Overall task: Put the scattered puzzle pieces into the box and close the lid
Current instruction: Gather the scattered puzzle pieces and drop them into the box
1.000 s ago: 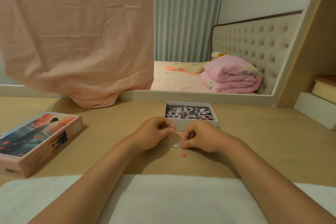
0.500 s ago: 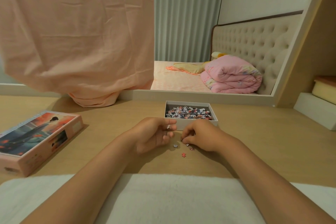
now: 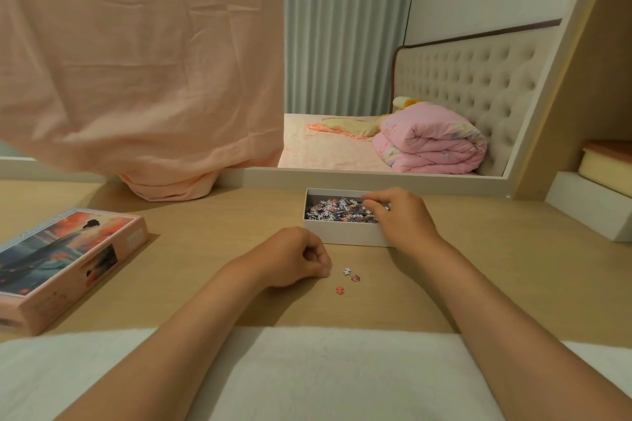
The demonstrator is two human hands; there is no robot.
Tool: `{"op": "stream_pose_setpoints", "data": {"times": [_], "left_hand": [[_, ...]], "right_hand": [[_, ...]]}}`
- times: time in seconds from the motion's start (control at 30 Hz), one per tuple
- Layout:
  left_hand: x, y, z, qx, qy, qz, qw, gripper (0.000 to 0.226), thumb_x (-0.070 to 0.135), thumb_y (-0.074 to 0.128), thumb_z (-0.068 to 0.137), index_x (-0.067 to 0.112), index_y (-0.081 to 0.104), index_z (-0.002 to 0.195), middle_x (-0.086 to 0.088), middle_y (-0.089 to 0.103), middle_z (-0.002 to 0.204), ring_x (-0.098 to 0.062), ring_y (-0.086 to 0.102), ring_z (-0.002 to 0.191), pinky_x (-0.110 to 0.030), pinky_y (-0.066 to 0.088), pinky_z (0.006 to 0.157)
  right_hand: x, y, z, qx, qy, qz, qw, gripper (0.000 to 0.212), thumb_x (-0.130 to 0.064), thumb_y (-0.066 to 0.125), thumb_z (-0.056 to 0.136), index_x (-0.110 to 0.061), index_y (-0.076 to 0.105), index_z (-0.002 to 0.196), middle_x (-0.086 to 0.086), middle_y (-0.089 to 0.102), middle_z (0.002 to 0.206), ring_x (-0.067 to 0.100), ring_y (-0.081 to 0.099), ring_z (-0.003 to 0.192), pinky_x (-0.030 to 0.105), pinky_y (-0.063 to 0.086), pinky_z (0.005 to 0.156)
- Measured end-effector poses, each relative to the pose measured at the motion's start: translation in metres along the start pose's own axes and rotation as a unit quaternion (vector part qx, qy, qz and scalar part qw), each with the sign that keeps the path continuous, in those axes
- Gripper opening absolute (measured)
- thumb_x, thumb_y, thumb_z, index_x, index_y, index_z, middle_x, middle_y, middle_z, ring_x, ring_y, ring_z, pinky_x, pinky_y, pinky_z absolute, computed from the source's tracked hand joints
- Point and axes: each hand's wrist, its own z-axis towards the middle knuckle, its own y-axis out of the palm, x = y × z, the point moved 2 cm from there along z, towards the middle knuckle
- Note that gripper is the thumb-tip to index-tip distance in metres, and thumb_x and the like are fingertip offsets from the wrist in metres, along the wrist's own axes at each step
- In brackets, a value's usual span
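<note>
Hands work apart: the right hand (image 3: 400,215) hangs over the right end of the open box (image 3: 342,234) near the far edge of the table (image 3: 222,215), fingers bent onto the pile; whether it holds a piece I cannot tell. The left hand (image 3: 294,258) rests curled beside three loose pieces (image 3: 347,271), its contents hidden. Gathering looks nearly done; next means pinching those three, then fetching the lid (image 3: 61,256) from the left edge

Single view, wide-angle, worn on my head. It faces forward and down over the light wooden tabletop (image 3: 222,232). Close range: my left hand (image 3: 294,258) and right hand (image 3: 400,219) sit mid-frame, with my forearms entering from the bottom edge. Far field: the padded beige headboard (image 3: 478,79), upper right.
</note>
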Motion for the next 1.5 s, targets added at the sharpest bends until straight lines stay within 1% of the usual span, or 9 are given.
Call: {"op": "stream_pose_setpoints", "data": {"times": [0.27,0.4,0.6,0.8,1.0,1.17,1.27,1.37,1.5], "left_hand": [[0.007,-0.022,0.034,0.193,0.022,-0.079,0.978,0.006,0.014,0.056,0.096,0.016,0.054,0.090,0.007,0.052,0.072,-0.009,0.044,0.063,-0.025,0.036,0.061],[0.016,-0.026,0.065,0.173,0.017,-0.034,0.984,0.005,0.014,0.052,0.098,0.014,0.051,0.093,0.005,0.054,0.075,-0.012,0.047,0.066,-0.027,0.036,0.058],[0.010,-0.014,0.078,0.100,0.038,0.011,0.994,0.013,0.014,0.058,0.094,0.023,0.064,0.103,0.008,0.061,0.103,-0.010,0.055,0.097,-0.023,0.038,0.082],[0.021,-0.021,0.037,0.126,0.099,-0.002,0.987,0.016,0.016,0.067,0.083,0.031,0.066,0.079,0.012,0.064,0.082,-0.010,0.057,0.075,-0.026,0.045,0.071],[0.023,-0.004,0.004,-0.087,0.054,-0.019,0.995,0.013,0.033,0.084,0.071,0.028,0.076,0.080,0.005,0.072,0.078,-0.003,0.055,0.065,-0.025,0.047,0.066],[0.019,0.006,0.005,-0.115,0.066,-0.056,0.990,0.021,0.040,0.086,0.068,0.037,0.078,0.088,0.001,0.074,0.090,-0.015,0.065,0.077,-0.035,0.052,0.078],[0.020,0.006,0.006,-0.125,0.065,-0.069,0.988,0.015,0.031,0.085,0.072,0.032,0.079,0.086,0.004,0.075,0.087,-0.014,0.063,0.074,-0.033,0.051,0.077],[0.021,0.004,0.010,-0.109,0.057,-0.037,0.992,0.011,0.026,0.083,0.076,0.025,0.074,0.081,0.016,0.067,0.070,0.001,0.054,0.062,-0.018,0.044,0.064],[0.017,-0.005,0.023,-0.033,0.056,-0.018,0.998,0.010,0.024,0.079,0.079,0.025,0.069,0.079,0.015,0.057,0.064,-0.001,0.046,0.058,-0.016,0.038,0.058]], "right_hand": [[-0.014,-0.001,-0.031,-0.318,-0.059,-0.006,0.946,0.021,-0.028,0.080,0.082,-0.028,0.079,0.102,-0.017,0.074,0.079,-0.011,0.063,0.070,0.006,0.043,0.067],[-0.013,0.009,-0.034,-0.317,-0.063,-0.011,0.946,0.015,-0.026,0.080,0.081,-0.026,0.081,0.096,-0.022,0.073,0.076,-0.006,0.066,0.078,0.012,0.049,0.077],[-0.010,0.008,-0.033,-0.290,-0.057,0.022,0.955,0.005,-0.021,0.081,0.078,-0.019,0.077,0.078,-0.008,0.074,0.074,-0.003,0.059,0.059,0.018,0.048,0.063],[-0.004,0.001,-0.031,-0.342,-0.029,0.027,0.939,0.025,-0.020,0.084,0.078,-0.024,0.078,0.102,-0.012,0.070,0.072,-0.004,0.058,0.060,0.011,0.042,0.060],[-0.010,0.001,-0.034,-0.331,-0.050,-0.056,0.941,0.014,-0.023,0.082,0.080,-0.026,0.080,0.093,-0.014,0.074,0.082,0.000,0.063,0.074,0.013,0.047,0.067],[-0.010,0.000,-0.036,-0.346,-0.035,-0.051,0.936,0.007,-0.026,0.080,0.081,-0.024,0.075,0.084,-0.016,0.064,0.068,-0.005,0.055,0.061,0.016,0.042,0.062],[-0.009,-0.001,-0.032,-0.286,-0.031,-0.020,0.957,0.006,-0.024,0.080,0.079,-0.023,0.075,0.078,-0.012,0.068,0.068,-0.007,0.057,0.059,0.017,0.047,0.063],[-0.004,-0.006,-0.018,-0.088,-0.007,0.029,0.996,0.008,-0.026,0.080,0.076,-0.028,0.073,0.073,-0.013,0.071,0.073,-0.001,0.063,0.069,0.027,0.053,0.070],[-0.003,-0.011,-0.009,0.057,0.013,-0.002,0.998,0.005,-0.035,0.077,0.079,-0.032,0.074,0.080,-0.017,0.068,0.075,0.004,0.058,0.073,0.023,0.040,0.061]]}}
